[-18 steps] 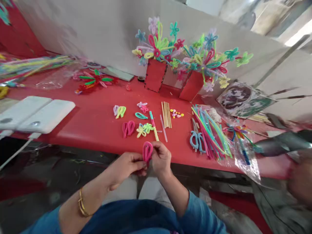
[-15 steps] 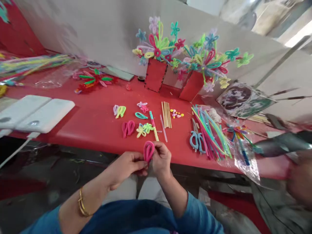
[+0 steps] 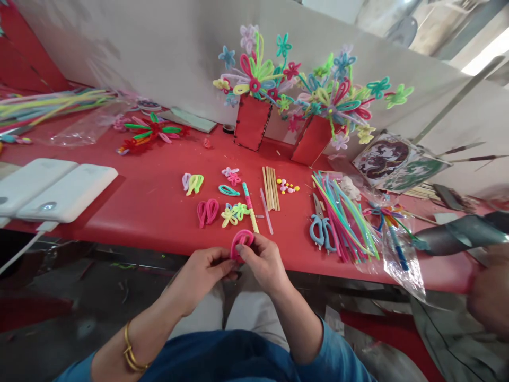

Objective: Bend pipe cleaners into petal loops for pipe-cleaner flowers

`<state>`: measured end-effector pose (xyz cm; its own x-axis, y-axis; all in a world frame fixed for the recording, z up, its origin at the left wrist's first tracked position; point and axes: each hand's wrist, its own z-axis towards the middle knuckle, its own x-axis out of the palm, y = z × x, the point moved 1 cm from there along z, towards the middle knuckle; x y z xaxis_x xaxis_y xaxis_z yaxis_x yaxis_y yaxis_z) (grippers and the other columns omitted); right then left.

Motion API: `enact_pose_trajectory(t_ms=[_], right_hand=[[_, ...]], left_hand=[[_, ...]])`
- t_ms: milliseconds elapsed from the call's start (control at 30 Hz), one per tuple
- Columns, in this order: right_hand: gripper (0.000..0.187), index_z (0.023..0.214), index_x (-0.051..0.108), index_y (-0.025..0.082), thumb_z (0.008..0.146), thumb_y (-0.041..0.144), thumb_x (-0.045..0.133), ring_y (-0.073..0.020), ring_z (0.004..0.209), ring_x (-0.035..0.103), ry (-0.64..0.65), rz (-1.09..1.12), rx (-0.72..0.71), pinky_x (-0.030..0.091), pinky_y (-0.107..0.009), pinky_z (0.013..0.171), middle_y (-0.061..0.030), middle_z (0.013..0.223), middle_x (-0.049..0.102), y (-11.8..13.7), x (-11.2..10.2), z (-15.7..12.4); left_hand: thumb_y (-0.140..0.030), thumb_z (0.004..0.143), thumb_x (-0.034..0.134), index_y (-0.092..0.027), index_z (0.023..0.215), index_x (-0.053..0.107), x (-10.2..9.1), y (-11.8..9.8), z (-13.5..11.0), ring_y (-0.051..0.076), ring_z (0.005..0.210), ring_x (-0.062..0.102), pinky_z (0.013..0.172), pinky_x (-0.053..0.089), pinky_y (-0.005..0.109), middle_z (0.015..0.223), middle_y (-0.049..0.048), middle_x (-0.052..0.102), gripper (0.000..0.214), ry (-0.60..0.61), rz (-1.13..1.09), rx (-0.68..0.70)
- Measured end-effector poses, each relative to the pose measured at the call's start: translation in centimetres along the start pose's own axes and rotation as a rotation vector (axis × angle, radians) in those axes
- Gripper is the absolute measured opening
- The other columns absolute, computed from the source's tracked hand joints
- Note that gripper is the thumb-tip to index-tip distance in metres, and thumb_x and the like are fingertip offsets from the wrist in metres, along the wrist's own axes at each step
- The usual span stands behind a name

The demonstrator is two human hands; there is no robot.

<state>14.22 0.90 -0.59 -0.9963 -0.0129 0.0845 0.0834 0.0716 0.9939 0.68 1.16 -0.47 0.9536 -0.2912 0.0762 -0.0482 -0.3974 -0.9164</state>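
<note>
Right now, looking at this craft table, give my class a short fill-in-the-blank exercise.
The left hand and right hand hold a looped pipe cleaner coloured ____.
The scissors on the table have ____ handles.
The bangle sits on the ____ wrist.
Missing words: pink; blue; left.

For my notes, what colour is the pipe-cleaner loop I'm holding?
Pink; the pipe-cleaner loop shows best in the head view.

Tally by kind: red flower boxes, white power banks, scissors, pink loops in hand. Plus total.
red flower boxes: 2
white power banks: 2
scissors: 1
pink loop, pinched between left hand and right hand: 1
Total: 6
</note>
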Motion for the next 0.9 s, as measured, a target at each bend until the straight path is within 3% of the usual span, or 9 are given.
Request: enact_pose_trajectory(t_ms=[233, 433, 600, 900], right_hand=[[0.016, 0.072, 0.061, 0.015, 0.07, 0.03, 0.064, -0.0107, 0.06, 0.048, -0.034, 0.2, -0.004, 0.04, -0.022, 0.059, 0.0007, 0.065, 0.057, 0.1, 0.2, 0.0], [0.017, 0.071, 0.061, 0.017, 0.068, 0.032, 0.069, -0.0102, 0.059, 0.048, 0.065, 0.347, -0.062, 0.041, -0.023, 0.057, 0.0006, 0.065, 0.056, 0.3, 0.5, 0.0], [0.013, 0.072, 0.062, 0.018, 0.072, 0.03, 0.067, -0.0109, 0.064, 0.05, 0.137, 0.308, -0.156, 0.041, -0.024, 0.062, -0.0001, 0.071, 0.057, 0.7, 0.4, 0.2], [0.016, 0.076, 0.059, 0.016, 0.073, 0.032, 0.064, -0.0135, 0.065, 0.055, 0.068, 0.153, -0.069, 0.044, -0.027, 0.063, -0.002, 0.07, 0.061, 1.2, 0.0, 0.1]], left_hand=[[-0.032, 0.059, 0.07, -0.016, 0.065, 0.069, 0.3, -0.9, -0.2, 0.015, 0.053, 0.058, 0.053, 0.044, 0.026, 0.055, -0.0006, 0.063, 0.017, -0.017, -0.033, -0.009], [-0.032, 0.059, 0.072, -0.017, 0.062, 0.068, 0.4, -1.2, -0.4, 0.013, 0.053, 0.057, 0.053, 0.044, 0.025, 0.055, -0.0016, 0.062, 0.017, 0.015, -0.065, -0.032], [-0.033, 0.06, 0.073, -0.017, 0.064, 0.068, 0.3, -1.1, -0.6, 0.013, 0.054, 0.057, 0.054, 0.043, 0.024, 0.057, -0.0023, 0.062, 0.017, 0.028, -0.088, -0.025], [-0.03, 0.061, 0.074, -0.018, 0.075, 0.069, 0.0, -1.1, -0.7, 0.016, 0.061, 0.061, 0.058, 0.045, 0.026, 0.063, -0.0005, 0.067, 0.019, -0.02, -0.057, 0.005]])
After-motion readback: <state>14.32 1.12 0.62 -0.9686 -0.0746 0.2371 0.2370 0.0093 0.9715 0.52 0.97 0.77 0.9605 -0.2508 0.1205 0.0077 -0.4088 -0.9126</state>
